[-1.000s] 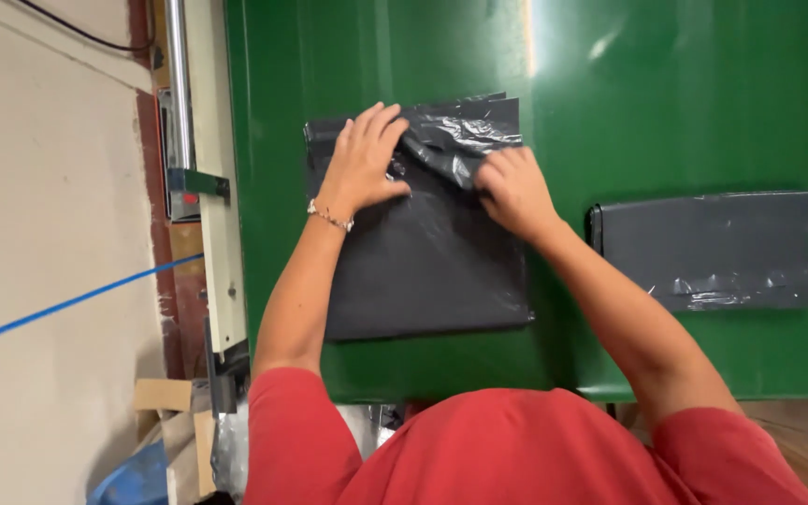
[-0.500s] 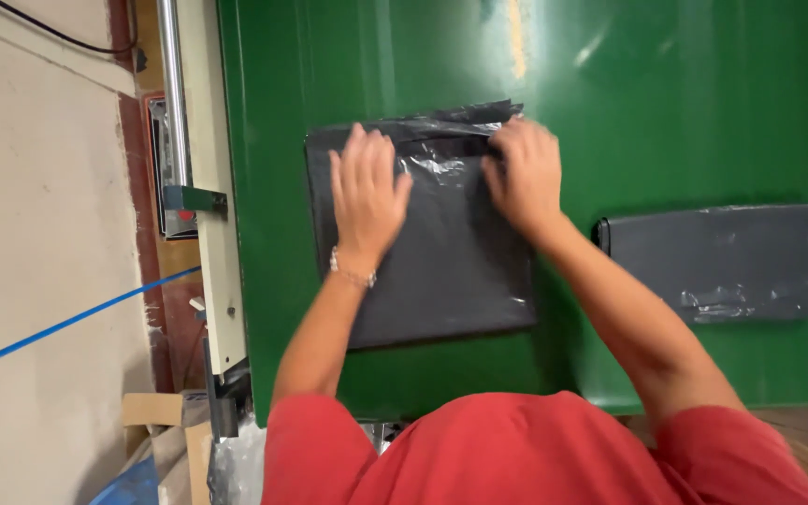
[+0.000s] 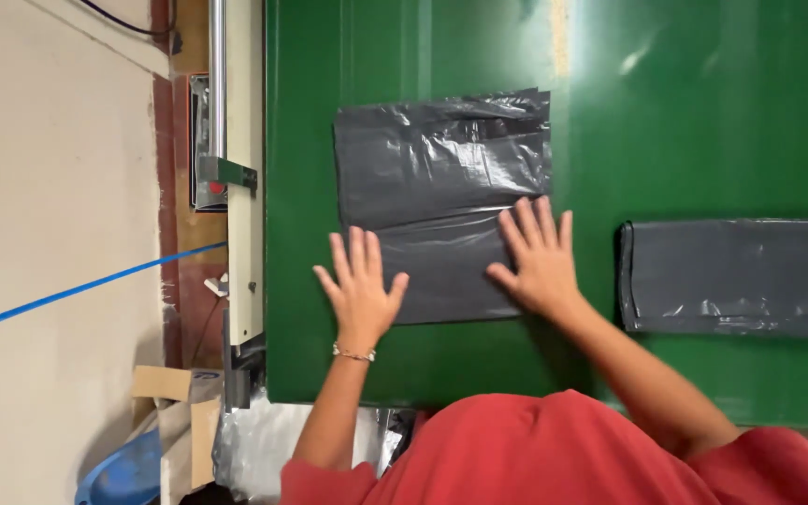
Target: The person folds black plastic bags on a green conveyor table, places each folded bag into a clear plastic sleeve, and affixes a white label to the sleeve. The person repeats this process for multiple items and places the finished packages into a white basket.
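Green table (image 3: 685, 112) bore a flattened dark plastic bag (image 3: 441, 178); left hand (image 3: 359, 290) and right hand (image 3: 540, 257) lay open, palms pressing its near edge. A finished folded bag (image 3: 736, 276) lay right of the right hand.

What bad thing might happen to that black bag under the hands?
The black plastic bag looks thin and crinkly, so it may wrinkle or bunch where the left hand and right hand press flat on its near edge. The green table looks shiny and smooth, so the bag might slide. Its far part is creased and may not lie flat.
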